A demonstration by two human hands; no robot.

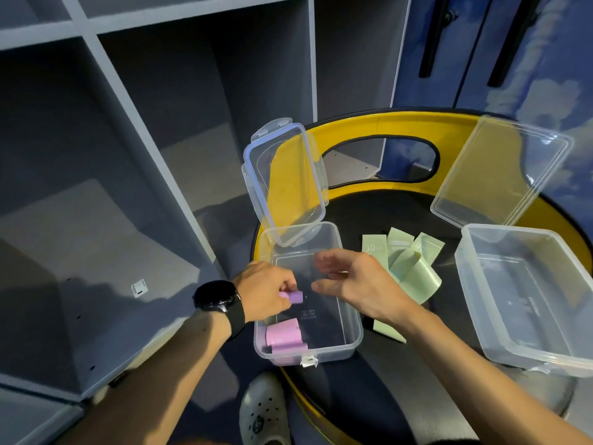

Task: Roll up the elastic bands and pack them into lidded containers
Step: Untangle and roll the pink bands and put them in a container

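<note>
My left hand [268,290] pinches a small rolled pink band [294,297] just inside the left wall of a clear plastic container [348,326]. Two rolled pink bands [284,337] lie in that container's near left corner. Its lid [285,184] leans upright against the far rim. My right hand [356,284] hovers over the container with fingers spread and relaxed, holding nothing. Several flat green bands [414,268] lie on the black tray surface to the right, partly hidden by my right hand.
A second, larger clear container [529,303] stands at the right with its lid [500,171] propped behind it. Everything sits on a round black tray with a yellow rim [369,130]. Grey cubby shelves [112,155] fill the left. A grey shoe [263,409] shows below.
</note>
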